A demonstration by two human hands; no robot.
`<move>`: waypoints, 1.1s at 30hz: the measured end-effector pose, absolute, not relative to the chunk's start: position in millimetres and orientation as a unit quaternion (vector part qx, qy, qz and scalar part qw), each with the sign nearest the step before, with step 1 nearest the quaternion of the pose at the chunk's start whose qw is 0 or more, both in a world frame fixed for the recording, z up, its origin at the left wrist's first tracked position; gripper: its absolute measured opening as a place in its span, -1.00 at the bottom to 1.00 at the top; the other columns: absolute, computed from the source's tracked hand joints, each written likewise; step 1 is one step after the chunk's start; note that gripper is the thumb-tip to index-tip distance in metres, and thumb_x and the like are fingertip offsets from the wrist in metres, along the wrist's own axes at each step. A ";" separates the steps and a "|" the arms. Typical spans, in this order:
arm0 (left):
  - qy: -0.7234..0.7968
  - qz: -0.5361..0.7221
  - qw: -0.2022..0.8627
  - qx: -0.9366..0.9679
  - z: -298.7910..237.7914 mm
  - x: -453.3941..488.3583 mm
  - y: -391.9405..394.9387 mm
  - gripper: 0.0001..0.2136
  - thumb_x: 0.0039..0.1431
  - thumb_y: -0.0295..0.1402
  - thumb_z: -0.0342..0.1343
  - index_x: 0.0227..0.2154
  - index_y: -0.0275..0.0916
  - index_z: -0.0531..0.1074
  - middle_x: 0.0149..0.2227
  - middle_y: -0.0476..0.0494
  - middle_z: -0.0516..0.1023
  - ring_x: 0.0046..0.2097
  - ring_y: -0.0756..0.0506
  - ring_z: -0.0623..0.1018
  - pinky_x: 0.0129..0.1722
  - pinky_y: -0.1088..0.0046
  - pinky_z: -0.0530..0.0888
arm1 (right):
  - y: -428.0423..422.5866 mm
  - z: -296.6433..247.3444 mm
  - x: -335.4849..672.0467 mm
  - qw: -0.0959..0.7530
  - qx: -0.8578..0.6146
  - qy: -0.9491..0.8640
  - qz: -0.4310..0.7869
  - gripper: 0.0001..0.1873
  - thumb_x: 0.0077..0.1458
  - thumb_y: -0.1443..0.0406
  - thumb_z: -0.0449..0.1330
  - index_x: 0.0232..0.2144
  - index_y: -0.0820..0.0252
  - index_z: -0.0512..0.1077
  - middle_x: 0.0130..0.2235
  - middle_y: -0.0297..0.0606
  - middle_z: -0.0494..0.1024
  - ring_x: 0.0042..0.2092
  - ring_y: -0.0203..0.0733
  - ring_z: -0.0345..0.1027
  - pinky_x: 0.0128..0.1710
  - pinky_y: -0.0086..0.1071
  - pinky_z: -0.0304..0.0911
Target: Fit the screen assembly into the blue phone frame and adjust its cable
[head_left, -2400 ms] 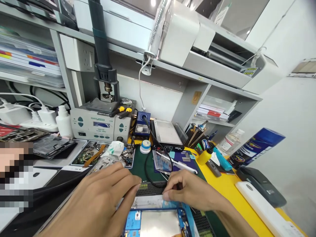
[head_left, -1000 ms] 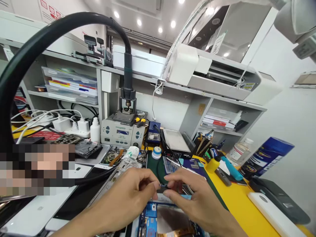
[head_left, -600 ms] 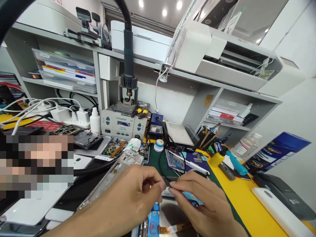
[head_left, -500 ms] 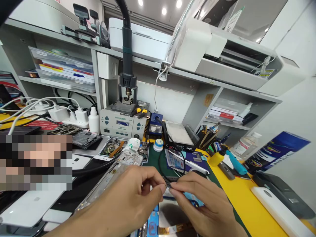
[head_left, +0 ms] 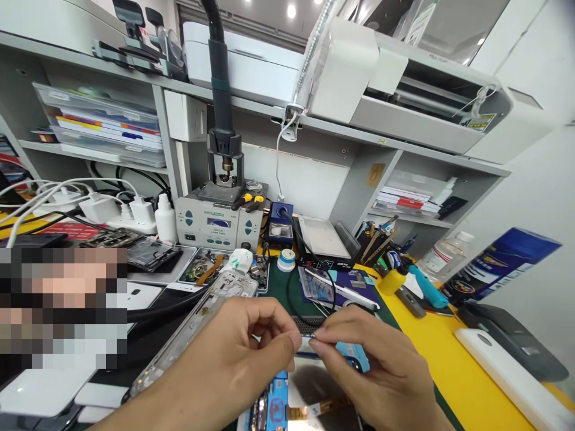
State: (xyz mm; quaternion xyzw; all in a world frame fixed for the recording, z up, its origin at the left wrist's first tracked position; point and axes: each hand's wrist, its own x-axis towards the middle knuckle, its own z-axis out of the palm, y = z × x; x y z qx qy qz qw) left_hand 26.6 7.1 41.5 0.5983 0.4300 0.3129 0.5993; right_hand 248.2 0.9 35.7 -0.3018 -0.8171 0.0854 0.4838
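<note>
My left hand [head_left: 233, 365] and my right hand [head_left: 368, 365] meet at the bottom middle, fingertips pinched together on a small thin strip [head_left: 308, 342] held between them. Just below the hands lies an opened phone [head_left: 291, 407] with blue inner parts, a silvery plate and an orange flex cable. It rests on a dark green mat [head_left: 278, 287]. A clear phone frame [head_left: 197, 326] lies slanted to the left of my left hand.
A soldering station [head_left: 218, 224] with a hot-air nozzle stands at the back, a white bottle [head_left: 165, 218] and chargers to its left. A parts tray [head_left: 202, 269], tape roll [head_left: 286, 259], yellow bottle [head_left: 392, 281], blue box [head_left: 503, 263] and white slab [head_left: 507, 377] surround the mat.
Both hands lifted off the opened phone and came together in a pinch on the small strip. The camera tilted up and then settled; the hands have barely moved in the last half second.
</note>
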 end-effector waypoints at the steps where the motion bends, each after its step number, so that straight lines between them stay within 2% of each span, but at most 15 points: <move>1: 0.429 0.315 0.600 0.598 41.4 26.4 7.0 -0.81 0.19 -0.17 0.26 -0.37 -0.18 0.58 -0.44 0.00 0.58 -0.36 -0.06 0.44 -0.36 0.43 0.27 | 1.3 35.7 247.8 0.487 -0.300 -0.816 0.088 -0.77 0.16 0.53 0.35 -0.22 0.11 0.61 -0.35 -0.28 0.68 -0.36 -0.24 0.58 -0.36 -0.43 0.52; 11: 0.418 0.326 0.597 0.602 41.6 29.2 8.5 -0.78 0.20 -0.13 0.26 -0.38 -0.18 0.58 -0.45 0.01 0.52 -0.37 -0.04 0.39 -0.38 0.43 0.23 | 1.0 37.0 244.3 0.498 -0.302 -0.805 0.112 -0.81 0.14 0.51 0.35 -0.28 0.14 0.65 -0.40 -0.31 0.68 -0.39 -0.26 0.58 -0.38 -0.46 0.48; 15: 0.424 0.383 0.540 0.618 35.9 24.7 17.1 -0.72 0.26 -0.07 0.24 -0.42 -0.16 0.56 -0.44 0.00 0.53 -0.36 -0.04 0.41 -0.38 0.44 0.26 | 16.2 43.4 269.2 0.537 -0.380 -0.747 0.095 -0.90 0.16 0.39 0.42 -0.36 0.08 0.67 -0.39 -0.36 0.71 -0.39 -0.26 0.58 -0.36 -0.45 0.46; 17: 0.434 0.409 0.500 0.628 33.7 20.0 21.8 -0.71 0.30 -0.06 0.21 -0.40 -0.15 0.57 -0.43 0.01 0.55 -0.40 -0.02 0.38 -0.42 0.46 0.24 | 31.4 45.2 294.4 0.582 -0.447 -0.675 0.074 -0.90 0.27 0.30 0.39 -0.34 0.10 0.65 -0.48 -0.40 0.65 -0.47 -0.30 0.50 -0.44 -0.45 0.39; 20: 0.435 0.430 0.448 0.652 33.0 13.6 26.4 -0.66 0.31 0.01 0.19 -0.36 -0.16 0.59 -0.45 0.03 0.53 -0.48 0.02 0.28 -0.51 0.51 0.18 | 50.8 44.0 335.6 0.611 -0.510 -0.602 0.063 -0.52 0.42 0.08 0.25 -0.53 0.16 0.46 -0.65 -0.47 0.41 -0.58 -0.32 0.35 -0.51 -0.42 0.32; 21: 0.434 0.434 0.432 0.661 33.2 12.4 27.2 -0.65 0.30 0.03 0.19 -0.35 -0.16 0.59 -0.46 0.04 0.53 -0.49 0.03 0.26 -0.52 0.53 0.18 | 53.5 42.7 347.1 0.598 -0.530 -0.597 0.073 -0.49 0.47 0.02 0.17 -0.49 0.17 0.45 -0.70 -0.55 0.29 -0.65 -0.35 0.23 -0.60 -0.43 0.22; 22: 0.436 0.435 0.422 0.665 33.5 11.5 27.9 -0.64 0.28 0.05 0.20 -0.35 -0.16 0.60 -0.46 0.05 0.53 -0.50 0.03 0.25 -0.53 0.54 0.18 | 53.7 41.3 356.5 0.575 -0.548 -0.601 0.084 -0.51 0.47 0.00 0.16 -0.41 0.19 0.48 -0.69 -0.59 0.25 -0.67 -0.36 0.19 -0.63 -0.45 0.17; 24: 0.448 0.433 0.415 0.663 33.8 11.0 29.2 -0.60 0.23 0.11 0.21 -0.36 -0.15 0.60 -0.47 0.06 0.53 -0.52 0.04 0.22 -0.55 0.55 0.16 | 47.2 38.8 368.5 0.511 -0.576 -0.628 0.113 -0.63 0.44 0.02 0.21 -0.14 0.23 0.53 -0.56 -0.55 0.40 -0.59 -0.34 0.31 -0.56 -0.44 0.28; 26: 0.464 0.423 0.411 0.661 33.4 11.2 30.8 -0.55 0.19 0.18 0.20 -0.36 -0.14 0.61 -0.47 0.05 0.55 -0.53 0.02 0.21 -0.55 0.51 0.17 | 34.8 37.8 372.3 0.428 -0.596 -0.664 0.143 -0.64 0.40 0.07 0.28 0.04 0.21 0.51 -0.34 -0.39 0.59 -0.39 -0.26 0.50 -0.39 -0.35 0.46; 28: 0.470 0.410 0.405 0.668 32.3 11.2 32.4 -0.52 0.18 0.23 0.18 -0.35 -0.13 0.61 -0.45 0.01 0.57 -0.48 -0.03 0.32 -0.47 0.48 0.25 | 22.5 38.8 370.4 0.332 -0.614 -0.695 0.170 -0.70 0.39 0.12 0.31 0.00 0.21 0.54 -0.22 -0.31 0.64 -0.26 -0.20 0.56 -0.26 -0.28 0.52; 31: 0.473 0.398 0.399 0.677 30.6 11.1 33.5 -0.51 0.20 0.24 0.15 -0.34 -0.11 0.61 -0.38 -0.02 0.59 -0.29 -0.14 0.50 -0.27 0.41 0.37 | 15.0 41.5 361.9 0.196 -0.646 -0.714 0.185 -0.76 0.39 0.14 0.31 -0.19 0.22 0.58 -0.34 -0.38 0.60 -0.33 -0.23 0.53 -0.28 -0.29 0.51; 33: 0.474 0.406 0.402 0.670 30.4 11.4 32.6 -0.51 0.19 0.24 0.16 -0.35 -0.12 0.60 -0.38 -0.02 0.58 -0.27 -0.16 0.50 -0.25 0.38 0.36 | 19.6 41.8 353.2 0.139 -0.668 -0.713 0.159 -0.76 0.40 0.15 0.31 -0.20 0.23 0.57 -0.34 -0.38 0.60 -0.33 -0.22 0.53 -0.25 -0.27 0.52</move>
